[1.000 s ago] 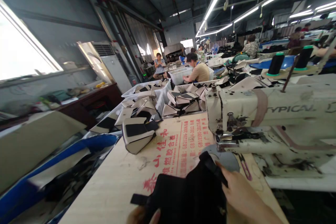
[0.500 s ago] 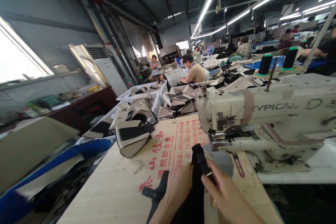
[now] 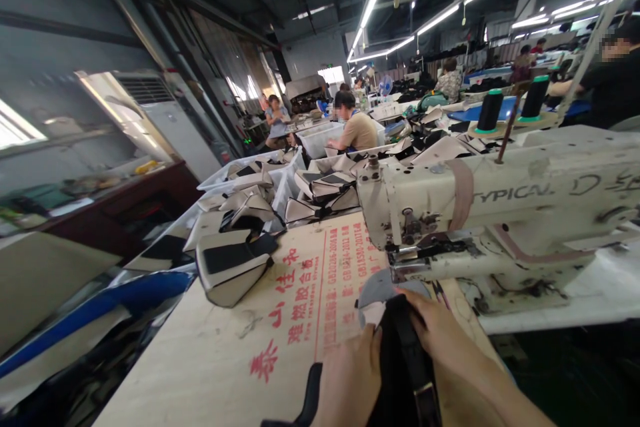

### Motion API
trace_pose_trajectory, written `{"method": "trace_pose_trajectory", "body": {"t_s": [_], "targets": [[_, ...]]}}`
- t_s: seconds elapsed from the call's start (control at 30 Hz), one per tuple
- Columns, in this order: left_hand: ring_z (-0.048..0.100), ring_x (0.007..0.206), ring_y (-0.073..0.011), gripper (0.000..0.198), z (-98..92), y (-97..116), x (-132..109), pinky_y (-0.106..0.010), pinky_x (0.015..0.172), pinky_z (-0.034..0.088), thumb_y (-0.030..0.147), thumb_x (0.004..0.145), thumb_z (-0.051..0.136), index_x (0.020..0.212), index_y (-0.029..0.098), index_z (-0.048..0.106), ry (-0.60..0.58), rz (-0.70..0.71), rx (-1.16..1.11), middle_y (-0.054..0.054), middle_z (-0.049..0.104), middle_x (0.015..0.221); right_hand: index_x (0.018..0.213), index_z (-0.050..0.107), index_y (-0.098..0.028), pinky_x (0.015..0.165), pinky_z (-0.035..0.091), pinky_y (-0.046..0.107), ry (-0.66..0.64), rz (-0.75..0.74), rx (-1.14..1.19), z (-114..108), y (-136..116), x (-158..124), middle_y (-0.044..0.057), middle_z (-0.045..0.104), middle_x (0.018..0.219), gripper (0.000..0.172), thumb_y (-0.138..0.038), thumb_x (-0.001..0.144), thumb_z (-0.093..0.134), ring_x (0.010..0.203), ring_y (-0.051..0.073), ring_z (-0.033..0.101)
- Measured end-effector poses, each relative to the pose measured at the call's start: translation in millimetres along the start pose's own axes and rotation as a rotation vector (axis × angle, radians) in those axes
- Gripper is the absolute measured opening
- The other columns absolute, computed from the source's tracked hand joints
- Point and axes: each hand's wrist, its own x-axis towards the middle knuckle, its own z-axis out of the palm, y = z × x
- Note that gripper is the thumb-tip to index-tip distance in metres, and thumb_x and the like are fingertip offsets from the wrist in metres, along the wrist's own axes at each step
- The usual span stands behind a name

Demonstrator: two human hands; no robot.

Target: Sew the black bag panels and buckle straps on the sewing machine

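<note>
My left hand [image 3: 353, 370] is closed on the left edge of a black fabric piece [image 3: 393, 373] low in the head view. On the piece lies a dark strap [image 3: 410, 343] with a metal-edged buckle or slider. My right hand [image 3: 440, 330] grips its upper right edge, fingers partly hidden behind it. Both hands are close together over the board, just in front of the sewing machine [image 3: 425, 193]. A grey rounded plate [image 3: 373, 293] shows beyond my fingertips. Another dark curved part [image 3: 313, 393] pokes out left of my left wrist.
The plywood board [image 3: 210, 367] bears red print and a beige-and-black sewn piece [image 3: 235, 267]. White bins [image 3: 286, 190] of similar pieces stand behind. A blue-edged container [image 3: 165, 287] is at left. Thread cones [image 3: 490, 112] stand above the machine. Several people work farther off.
My hands and the black fabric piece have moved slightly right and down. My right hand has shifted from the buckle area to the piece's upper edge. The view has turned a little right.
</note>
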Motion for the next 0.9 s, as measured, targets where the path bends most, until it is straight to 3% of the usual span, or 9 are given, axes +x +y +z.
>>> {"method": "trace_pose_trajectory", "body": {"t_s": [0.07,0.17,0.27,0.4,0.5,0.6,0.7,0.77,0.9], "targets": [[0.062,0.082,-0.0197,0.034,-2.8,3.8,5.2,-0.028,0.066,0.043,0.036,0.088,0.025,0.101,0.026,0.056,0.036,0.011,-0.080,-0.004,0.066,0.092,0.122,0.044,-0.014,0.098,0.034,0.034,-0.075,0.025,0.039,3.1,7.6,4.3,0.008,0.051,0.120,0.043,-0.013,0.082,0.029,0.112,0.015,0.046],[0.057,0.093,-0.0173,0.034,-3.8,9.5,15.2,-0.028,0.076,0.044,0.041,0.085,0.035,0.112,0.025,0.050,0.117,0.054,-0.279,-0.004,0.058,0.107,0.124,0.041,-0.013,0.099,0.034,0.034,-0.090,0.033,0.073,9.1,12.2,4.5,0.009,0.048,0.123,0.049,-0.008,0.077,0.032,0.114,0.015,0.044],[0.054,0.092,-0.0172,0.031,1.9,14.4,25.8,-0.029,0.079,0.043,0.039,0.076,0.052,0.101,0.021,0.056,0.143,0.097,-0.411,-0.004,0.057,0.100,0.125,0.037,-0.013,0.096,0.037,0.034,-0.089,0.055,0.124,12.2,13.1,1.6,0.010,0.050,0.121,0.054,-0.004,0.073,0.032,0.110,0.015,0.047],[0.054,0.087,-0.0176,0.019,12.4,14.9,35.8,-0.031,0.077,0.044,0.027,0.070,0.060,0.088,0.020,0.061,0.166,0.103,-0.429,-0.003,0.058,0.090,0.113,0.042,-0.018,0.089,0.042,0.033,-0.128,0.090,0.187,5.3,13.6,1.0,0.007,0.056,0.111,0.035,-0.010,0.081,0.031,0.102,0.015,0.053],[0.054,0.084,-0.0173,0.011,16.7,12.5,39.7,-0.031,0.075,0.044,0.021,0.074,0.055,0.081,0.019,0.063,0.190,0.113,-0.367,-0.002,0.059,0.082,0.112,0.044,-0.022,0.094,0.037,0.033,-0.170,0.021,0.214,-3.2,12.9,3.8,0.004,0.053,0.114,0.026,-0.023,0.088,0.034,0.107,0.015,0.049],[0.054,0.083,-0.0170,0.014,21.0,11.8,43.1,-0.030,0.074,0.044,0.013,0.073,0.051,0.079,0.019,0.063,0.195,0.127,-0.303,-0.002,0.060,0.079,0.111,0.047,-0.021,0.097,0.033,0.034,-0.106,-0.029,0.144,-5.6,12.7,8.4,0.005,0.050,0.116,0.030,-0.036,0.085,0.044,0.111,0.018,0.043],[0.056,0.084,-0.0166,0.034,27.1,11.9,44.4,-0.032,0.077,0.045,0.010,0.069,0.054,0.101,0.020,0.056,0.233,0.092,-0.323,-0.001,0.061,0.084,0.103,0.051,-0.019,0.089,0.038,0.034,-0.030,-0.071,0.083,-2.2,16.1,13.0,0.006,0.053,0.105,0.029,-0.039,0.083,0.048,0.102,0.019,0.047],[0.058,0.080,-0.0160,0.046,30.2,9.8,41.9,-0.032,0.074,0.047,0.013,0.066,0.058,0.110,0.020,0.047,0.236,0.038,-0.392,0.000,0.062,0.084,0.094,0.055,-0.018,0.081,0.041,0.032,-0.063,-0.127,0.077,-0.4,19.9,15.0,0.005,0.056,0.094,0.024,-0.038,0.084,0.047,0.092,0.018,0.050],[0.059,0.083,-0.0144,0.023,28.0,-1.3,35.1,-0.027,0.075,0.048,0.019,0.072,0.057,0.094,0.023,0.054,0.160,0.119,-0.483,0.000,0.062,0.092,0.082,0.057,-0.018,0.067,0.040,0.026,-0.120,-0.240,0.086,-2.8,25.6,18.4,0.002,0.056,0.077,0.022,-0.038,0.084,0.047,0.077,0.015,0.051]]}}
